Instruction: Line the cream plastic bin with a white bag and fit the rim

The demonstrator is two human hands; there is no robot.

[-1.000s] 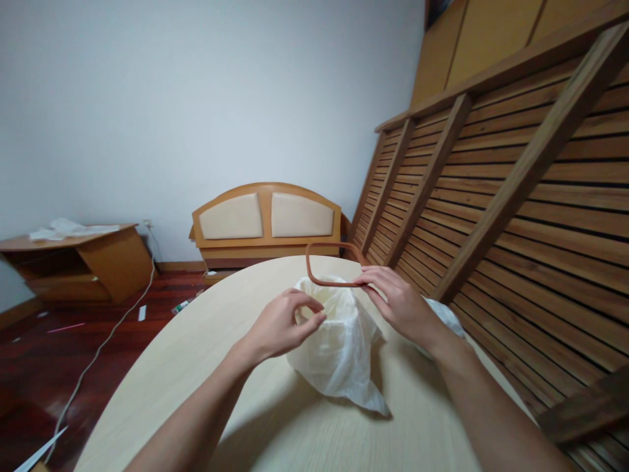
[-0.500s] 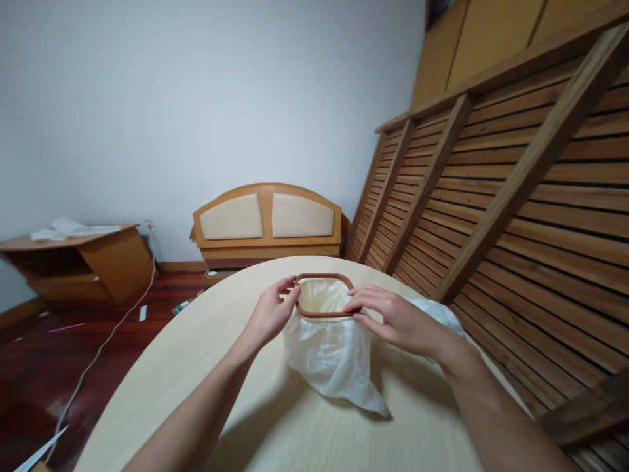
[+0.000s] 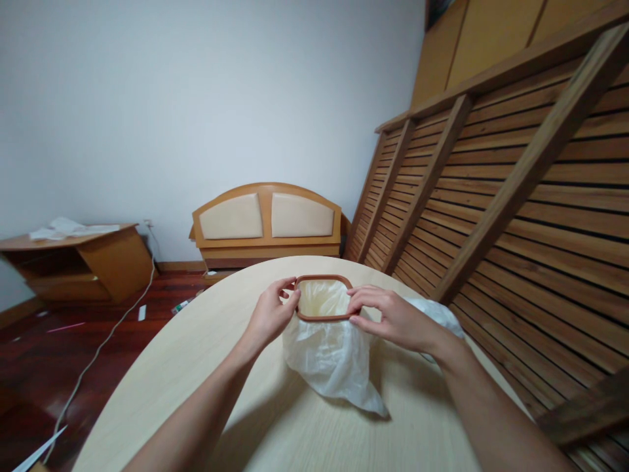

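A brown rounded-rectangular rim ring (image 3: 322,318) lies over the mouth of a small bin lined with a white plastic bag (image 3: 331,357). The bag drapes over the outside and hides the bin's walls; its loose end trails onto the table toward me. At the left side of the ring, my left hand (image 3: 275,308) pinches it between thumb and fingers. My right hand (image 3: 381,314) grips the ring's right side, fingers on top and thumb at the near corner. Through the opening, the pale bag lining shows inside.
The bin stands on a round pale wooden table (image 3: 206,354). More white plastic (image 3: 437,316) lies behind my right forearm. Beyond are a headboard (image 3: 268,216), a low cabinet (image 3: 93,262), a cable (image 3: 105,344) on the floor, and slatted wooden panels (image 3: 491,216) leaning at right.
The near side of the ring has dropped slightly, covering the pale edge that showed beneath it. My right fingers have shifted a little along its right side. The left hand stays about where it was.
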